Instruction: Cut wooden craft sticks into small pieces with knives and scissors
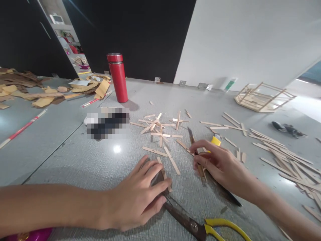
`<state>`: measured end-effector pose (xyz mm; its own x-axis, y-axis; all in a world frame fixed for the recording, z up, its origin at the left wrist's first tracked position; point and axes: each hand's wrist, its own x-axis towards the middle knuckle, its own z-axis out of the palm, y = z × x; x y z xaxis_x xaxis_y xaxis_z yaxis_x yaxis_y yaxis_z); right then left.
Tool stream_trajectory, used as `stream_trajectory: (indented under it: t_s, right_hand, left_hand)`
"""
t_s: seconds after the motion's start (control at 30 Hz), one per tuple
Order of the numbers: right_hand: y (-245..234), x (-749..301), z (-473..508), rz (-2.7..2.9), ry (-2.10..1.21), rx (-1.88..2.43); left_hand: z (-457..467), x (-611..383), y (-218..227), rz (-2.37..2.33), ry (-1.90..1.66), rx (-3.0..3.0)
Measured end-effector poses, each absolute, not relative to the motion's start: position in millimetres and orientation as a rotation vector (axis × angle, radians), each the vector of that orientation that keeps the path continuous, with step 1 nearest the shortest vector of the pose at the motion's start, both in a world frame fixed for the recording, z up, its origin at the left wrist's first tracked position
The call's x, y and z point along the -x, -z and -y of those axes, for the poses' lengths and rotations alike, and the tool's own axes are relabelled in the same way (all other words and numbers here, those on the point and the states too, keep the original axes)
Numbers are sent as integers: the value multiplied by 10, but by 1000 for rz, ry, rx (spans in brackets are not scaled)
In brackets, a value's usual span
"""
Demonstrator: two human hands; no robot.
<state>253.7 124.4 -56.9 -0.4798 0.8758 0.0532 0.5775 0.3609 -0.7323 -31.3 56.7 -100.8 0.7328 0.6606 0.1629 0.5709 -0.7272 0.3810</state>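
Note:
My left hand [142, 194] rests low over the table with fingers bent and spread, its fingertips pressing a wooden craft stick [163, 172] against the surface. Just below its thumb lie the dark blades of scissors [194, 226] with yellow handles. In my right hand [217, 159], pinched between thumb and fingers, is a thin brown pointed tool [192, 137]; its exact kind is unclear. Beyond that hand a yellow object [215, 141] is partly covered. Two loose craft sticks [172, 160] lie ahead of my left fingers, and beyond them stands a cluster of crossed sticks [156, 125].
A red flask [118, 78] stands at the back left near torn cardboard [47, 95]. Many craft sticks [288, 157] are heaped at the right. A stick frame [265, 98] sits behind them. Black and white panels form the back.

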Motion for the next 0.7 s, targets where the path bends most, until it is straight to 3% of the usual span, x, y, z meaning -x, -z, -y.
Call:
stream_trajectory:
  t_s: [0.1,0.3,0.7]
  right_hand:
    - [622,-2449,-1204,1929,-1065,1322]
    - [666,-2389,-1191,1833,-1003,1476]
    - [686,-2384,-1158,1767,-1309,1325]
  left_hand:
    - [-574,314,1009,-962,-417,-2631]
    - [-592,307,996,-948,-463,-2621]
    - [-596,306,1024,-958,-478,-2612]
